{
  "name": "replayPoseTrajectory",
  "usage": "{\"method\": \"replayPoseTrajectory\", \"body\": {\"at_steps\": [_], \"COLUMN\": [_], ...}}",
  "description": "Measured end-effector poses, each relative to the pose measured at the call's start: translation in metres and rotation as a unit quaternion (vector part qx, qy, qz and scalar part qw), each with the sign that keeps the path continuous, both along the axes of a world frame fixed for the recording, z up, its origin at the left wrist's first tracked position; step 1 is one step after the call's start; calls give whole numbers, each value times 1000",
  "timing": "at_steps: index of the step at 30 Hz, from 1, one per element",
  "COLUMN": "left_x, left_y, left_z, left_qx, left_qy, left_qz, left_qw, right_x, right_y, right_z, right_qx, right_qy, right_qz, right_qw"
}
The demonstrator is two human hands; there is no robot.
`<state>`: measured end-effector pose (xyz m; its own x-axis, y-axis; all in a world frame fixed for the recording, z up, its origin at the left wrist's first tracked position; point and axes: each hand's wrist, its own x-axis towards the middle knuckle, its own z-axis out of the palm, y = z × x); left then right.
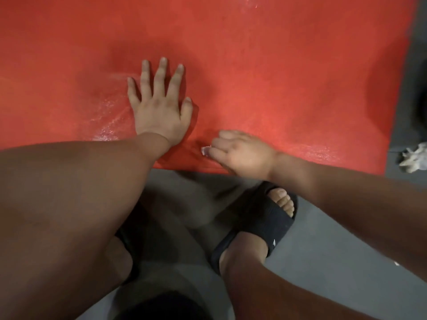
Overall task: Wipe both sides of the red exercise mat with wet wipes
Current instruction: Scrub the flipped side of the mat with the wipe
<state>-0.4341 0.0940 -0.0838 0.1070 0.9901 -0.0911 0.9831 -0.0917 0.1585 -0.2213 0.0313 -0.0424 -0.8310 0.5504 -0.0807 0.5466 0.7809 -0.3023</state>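
The red exercise mat (277, 65) lies flat on the grey floor and fills the upper half of the view. My left hand (159, 105) presses flat on it with fingers spread, near the mat's front edge. Wet streaks shine on the mat to the left of that hand. My right hand (242, 153) rests at the front edge of the mat, its fingers over a small white wet wipe (205, 150) of which only a corner shows.
A crumpled used wipe (413, 158) lies on the grey floor (346, 239) just off the mat's right edge. My foot in a black slide sandal (256, 222) stands right below the mat's front edge. A dark object sits at the far right.
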Motion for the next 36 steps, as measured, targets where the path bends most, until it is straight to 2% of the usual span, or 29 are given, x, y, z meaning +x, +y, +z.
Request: {"method": "replayPoseTrajectory", "body": {"at_steps": [2, 3, 6, 8, 9, 10, 12, 14, 15, 16, 18, 20, 22, 23, 25, 27, 29, 31, 34, 36], "left_x": [0, 0, 0, 1, 0, -1, -1, 0, 0, 0, 0, 1, 1, 0, -1, -1, -1, -1, -1, -1], "left_y": [1, 2, 3, 3, 3, 3, 2, 2, 2, 2, 3, 3, 3, 3, 2, 2, 2, 2, 2, 2], "left_z": [0, 0, 1, 1, 0, 0, -1, -2, -2, -2, -2, -1, -1, -1, -1, -1, -1, -1, 0, 0], "left_qx": [0, 0, -6, -6, -5, -2, 5, 4, 3, 3, 0, -5, -8, -10, -7, -6, -8, -9, -13, -11], "left_qy": [-2, -4, -5, -6, -5, -3, 1, 1, 1, 1, -1, -4, -1, 0, 3, 5, 6, 9, 8, 5], "left_qz": [2, 4, 7, 6, 6, 6, 4, 2, 4, 5, 9, 10, 9, 8, 2, -2, 0, 2, 4, 3], "left_qw": [1000, 1000, 1000, 1000, 1000, 1000, 1000, 1000, 1000, 1000, 1000, 1000, 1000, 1000, 1000, 1000, 1000, 1000, 1000, 1000], "right_x": [13, 20, 34, 20, 9, 1, -5, 2, 6, 10, 15, 12, -3, -11, -20, -18, -12, -8, -7, -17], "right_y": [30, 49, 92, 83, 71, 55, 25, 27, 40, 55, 91, 114, 103, 90, 55, 35, 48, 76, 99, 74], "right_z": [-4, -5, -3, -7, -7, -9, -5, -1, -2, -5, -10, -10, -13, -13, -8, 1, 5, -3, -7, -9], "right_qx": [25, 51, 98, 93, 78, 53, -2, -11, 4, 32, 88, 95, 82, 65, 29, -6, 17, 72, 61, 41], "right_qy": [2, 5, -3, 11, 26, 39, 38, 41, 40, 39, 34, 32, 45, 50, 56, 65, 69, 56, 48, 56], "right_qz": [32, -5, -226, -304, -294, -241, -61, 58, 75, 62, -46, -198, -266, -245, -106, 9, 43, -10, -187, -176], "right_qw": [999, 999, 969, 948, 952, 968, 997, 997, 996, 997, 994, 975, 960, 966, 992, 998, 997, 996, 979, 982]}}
